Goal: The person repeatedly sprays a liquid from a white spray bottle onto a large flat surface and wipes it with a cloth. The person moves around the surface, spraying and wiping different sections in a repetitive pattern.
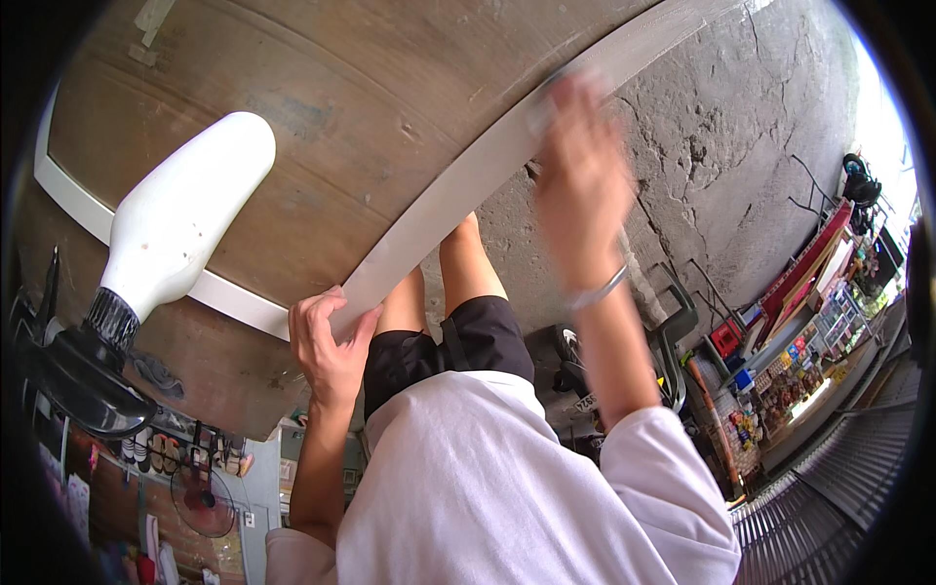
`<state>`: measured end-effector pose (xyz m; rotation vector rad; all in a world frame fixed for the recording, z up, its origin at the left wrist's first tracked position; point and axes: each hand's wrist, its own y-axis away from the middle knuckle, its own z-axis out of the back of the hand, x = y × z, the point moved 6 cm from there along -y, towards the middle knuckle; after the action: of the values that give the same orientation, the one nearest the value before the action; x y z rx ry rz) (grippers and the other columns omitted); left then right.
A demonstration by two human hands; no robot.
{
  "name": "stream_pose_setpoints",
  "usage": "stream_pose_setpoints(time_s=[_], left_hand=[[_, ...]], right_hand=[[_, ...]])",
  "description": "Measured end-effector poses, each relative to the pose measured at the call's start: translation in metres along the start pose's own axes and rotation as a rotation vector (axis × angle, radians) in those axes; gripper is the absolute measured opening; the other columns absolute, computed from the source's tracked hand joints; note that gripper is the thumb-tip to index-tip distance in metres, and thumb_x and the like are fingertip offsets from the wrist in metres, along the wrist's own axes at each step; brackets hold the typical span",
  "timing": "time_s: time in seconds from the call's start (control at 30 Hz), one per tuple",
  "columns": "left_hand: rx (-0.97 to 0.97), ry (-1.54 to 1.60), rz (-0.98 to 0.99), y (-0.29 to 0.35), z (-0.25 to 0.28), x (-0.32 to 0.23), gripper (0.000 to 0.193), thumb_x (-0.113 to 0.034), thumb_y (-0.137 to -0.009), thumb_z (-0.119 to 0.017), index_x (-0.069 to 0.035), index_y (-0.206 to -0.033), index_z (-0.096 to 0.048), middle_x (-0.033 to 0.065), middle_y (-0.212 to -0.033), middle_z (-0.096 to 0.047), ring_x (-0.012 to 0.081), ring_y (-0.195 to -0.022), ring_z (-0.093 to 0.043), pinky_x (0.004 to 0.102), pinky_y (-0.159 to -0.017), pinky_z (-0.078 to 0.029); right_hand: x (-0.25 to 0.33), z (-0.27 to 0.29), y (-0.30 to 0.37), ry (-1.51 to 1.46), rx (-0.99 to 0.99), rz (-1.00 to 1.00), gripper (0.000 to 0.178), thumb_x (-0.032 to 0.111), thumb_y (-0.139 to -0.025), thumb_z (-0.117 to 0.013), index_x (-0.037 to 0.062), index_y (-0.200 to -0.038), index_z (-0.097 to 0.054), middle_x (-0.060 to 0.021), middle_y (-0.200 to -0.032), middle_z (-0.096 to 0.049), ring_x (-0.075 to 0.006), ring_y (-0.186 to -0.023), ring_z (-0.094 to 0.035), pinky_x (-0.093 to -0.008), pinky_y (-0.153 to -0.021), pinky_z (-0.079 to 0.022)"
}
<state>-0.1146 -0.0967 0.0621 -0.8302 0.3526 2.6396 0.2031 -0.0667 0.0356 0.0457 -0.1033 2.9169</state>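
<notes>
A long flat white strip (458,200) runs from the upper right down to a corner, along the edge of a brown board (322,127). Another white strip (244,304) leads off from that corner toward the left. My left hand (331,341) grips the corner, thumb on one side and fingers on the other. Farther along, my right hand (585,185) is pressed flat over the long strip, smeared by motion. A pale grey patch shows at its fingertips; I cannot tell what it is. A bracelet (598,290) circles that wrist.
A large white rounded piece on a black ribbed collar (190,210) stands close on the left. Below it are a red fan (203,502) and rows of shoes (166,453). Cracked concrete floor (721,146) lies right, with a dark green chair (673,322) and stacked goods beyond.
</notes>
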Motion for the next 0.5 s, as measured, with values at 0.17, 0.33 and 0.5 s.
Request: stream_pose_setpoints(time_s=[0.17,0.33,0.5], left_hand=[[-0.007,-0.011,0.002,0.000,0.001,-0.001,0.050,-0.017,-0.073,-0.095,-0.008,-0.107,-0.060,0.0120,-0.104,-0.071,0.0318,-0.092,-0.066,0.0457,-0.084,-0.053],[0.024,-0.025,0.049,-0.001,0.004,-0.004,0.050,-0.017,-0.073,-0.095,-0.007,-0.107,-0.059,0.0122,-0.104,-0.071,0.0331,-0.093,-0.065,0.0463,-0.084,-0.053],[0.024,-0.044,0.091,-0.002,0.004,-0.006,0.051,-0.016,-0.072,-0.095,-0.006,-0.107,-0.059,0.0125,-0.105,-0.071,0.0343,-0.094,-0.065,0.0477,-0.085,-0.052]], right_hand=[[-0.064,-0.011,-0.058,0.072,-0.139,-0.153,0.050,0.013,-0.098,-0.061,0.0003,-0.146,-0.057,-0.0211,-0.151,-0.057,-0.0330,-0.131,-0.061,-0.0419,-0.102,-0.052],[0.015,0.001,0.001,-0.143,0.121,-0.056,0.056,0.006,-0.097,-0.061,0.0065,-0.152,-0.053,-0.0183,-0.164,-0.042,-0.0303,-0.152,-0.042,-0.0446,-0.127,-0.029],[-0.047,0.002,-0.058,0.008,-0.077,-0.180,0.047,0.004,-0.097,-0.060,0.0031,-0.144,-0.061,-0.0209,-0.155,-0.054,-0.0349,-0.144,-0.052,-0.0427,-0.118,-0.044]])
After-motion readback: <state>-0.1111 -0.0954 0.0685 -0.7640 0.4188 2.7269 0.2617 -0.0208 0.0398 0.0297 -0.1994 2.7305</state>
